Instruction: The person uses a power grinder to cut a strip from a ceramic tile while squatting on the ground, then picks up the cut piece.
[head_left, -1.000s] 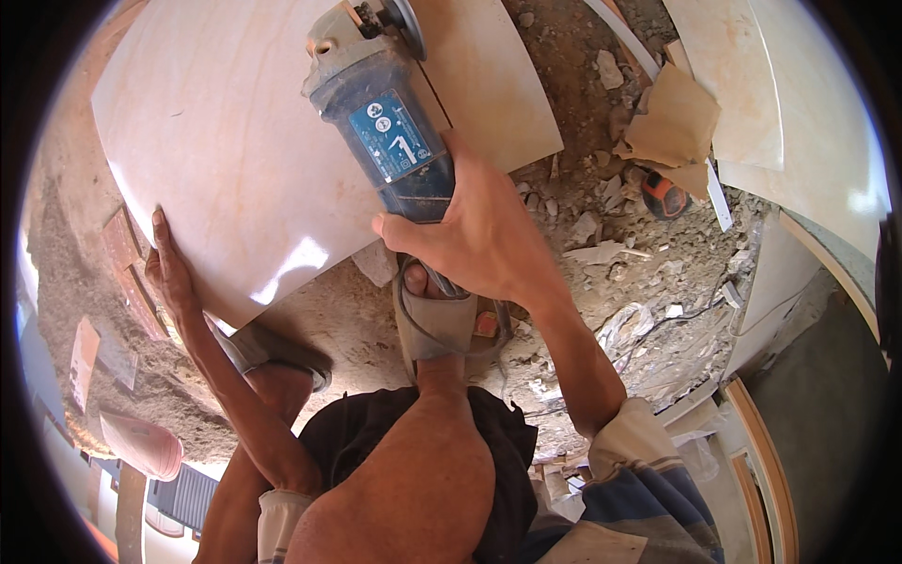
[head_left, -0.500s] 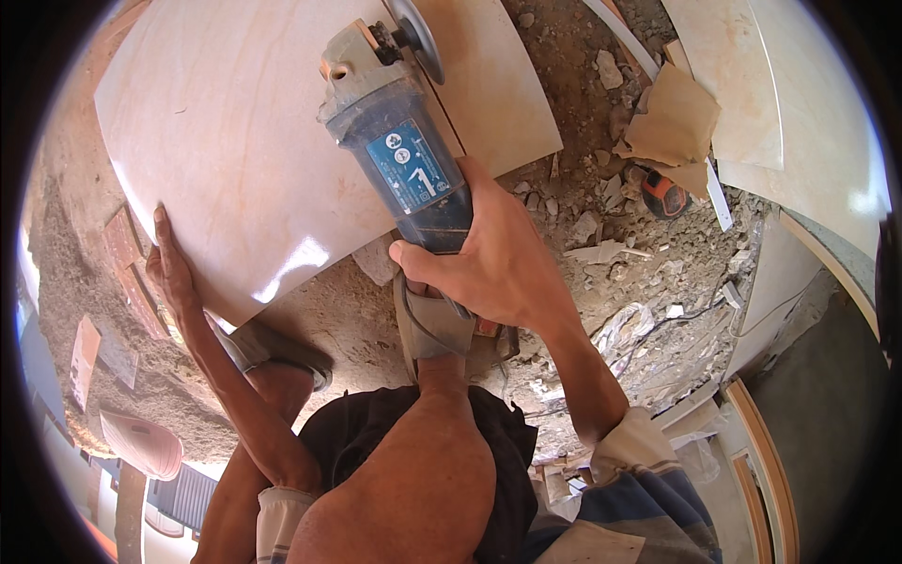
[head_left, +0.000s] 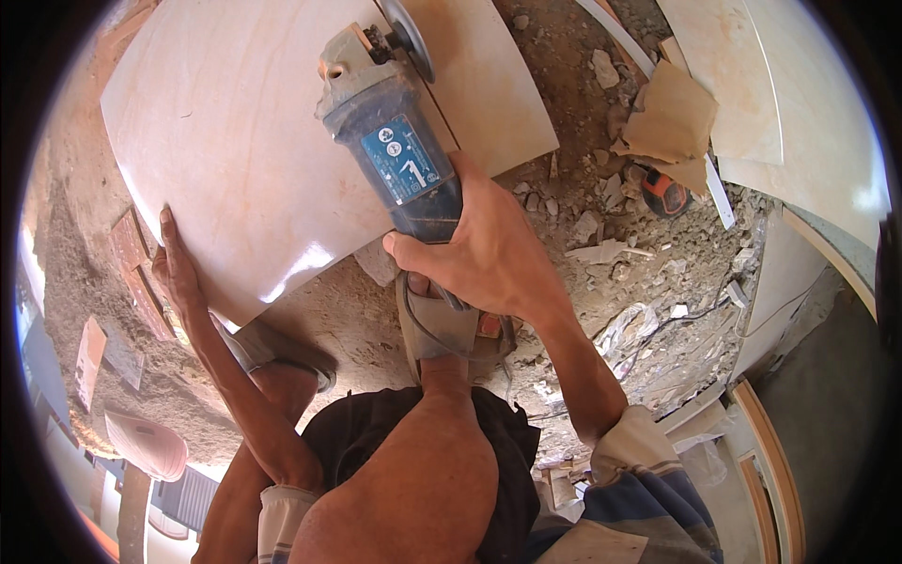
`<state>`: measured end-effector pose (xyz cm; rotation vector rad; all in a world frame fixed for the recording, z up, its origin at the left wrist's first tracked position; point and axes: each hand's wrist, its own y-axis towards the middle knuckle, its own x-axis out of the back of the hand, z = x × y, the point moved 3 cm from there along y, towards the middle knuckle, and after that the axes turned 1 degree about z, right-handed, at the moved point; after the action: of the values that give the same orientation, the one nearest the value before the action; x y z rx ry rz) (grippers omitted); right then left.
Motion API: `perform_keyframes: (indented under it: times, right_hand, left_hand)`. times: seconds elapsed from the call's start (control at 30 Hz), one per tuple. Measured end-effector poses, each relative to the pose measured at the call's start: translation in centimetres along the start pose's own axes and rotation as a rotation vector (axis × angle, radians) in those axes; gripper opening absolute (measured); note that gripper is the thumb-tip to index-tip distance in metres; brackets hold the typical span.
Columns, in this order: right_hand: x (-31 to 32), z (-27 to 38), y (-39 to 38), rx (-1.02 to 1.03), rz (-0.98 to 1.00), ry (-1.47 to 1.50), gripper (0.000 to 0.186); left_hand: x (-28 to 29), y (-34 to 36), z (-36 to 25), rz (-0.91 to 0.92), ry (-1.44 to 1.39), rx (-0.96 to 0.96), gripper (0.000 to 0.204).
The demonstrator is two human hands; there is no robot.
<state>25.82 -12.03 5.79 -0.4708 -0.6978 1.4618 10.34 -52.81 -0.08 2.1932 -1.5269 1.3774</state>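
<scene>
My right hand (head_left: 493, 244) is wrapped around the rear body of a blue-grey angle grinder (head_left: 406, 160), its thumb across the near end. The grinder's disc (head_left: 411, 42) stands on edge over a dark, straight cut line in a large cream, marbled tile (head_left: 235, 141). Whether the disc touches the tile is hard to tell. Along the tile's left edge, my left hand (head_left: 178, 273) holds on, the index finger stretched up the rim and the other fingers partly hidden. Right of the cut lies the tile's narrower part (head_left: 498, 94).
More large tiles (head_left: 817, 103) lean at the right, with torn brown cardboard (head_left: 669, 117) and an orange-black tape measure (head_left: 665, 194) beside them. Broken rubble (head_left: 587, 226) and a dark cord (head_left: 658, 329) cover the ground. My sandalled foot (head_left: 437, 320) is just below the grinder.
The grinder and my right hand have shifted very slightly left in the view. My left hand keeps its place at the tile's edge.
</scene>
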Motion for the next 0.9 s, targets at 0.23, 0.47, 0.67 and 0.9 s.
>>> perform_keyframes:
  times: [0.23,0.47,0.67,0.9]
  right_hand:
    - [-0.1,-0.9,-0.6,0.017,-0.02,-0.041,0.067]
    - [-0.2,-0.5,-0.8,-0.007,-0.009,-0.022,0.067]
    - [-0.6,-1.4,-0.3,0.075,-0.081,-0.074,0.067]
    - [-0.5,-1.6,-1.2,0.018,-0.013,-0.048,0.075]
  left_hand:
    - [-0.8,-0.9,-0.7,-0.026,-0.112,-0.114,0.068]
    - [-0.4,-0.8,-0.8,-0.023,-0.094,-0.145,0.068]
    - [-0.5,-0.9,-1.1,-0.006,-0.056,-0.142,0.068]
    - [-0.5,-0.9,-0.9,0.0,-0.092,-0.14,0.07]
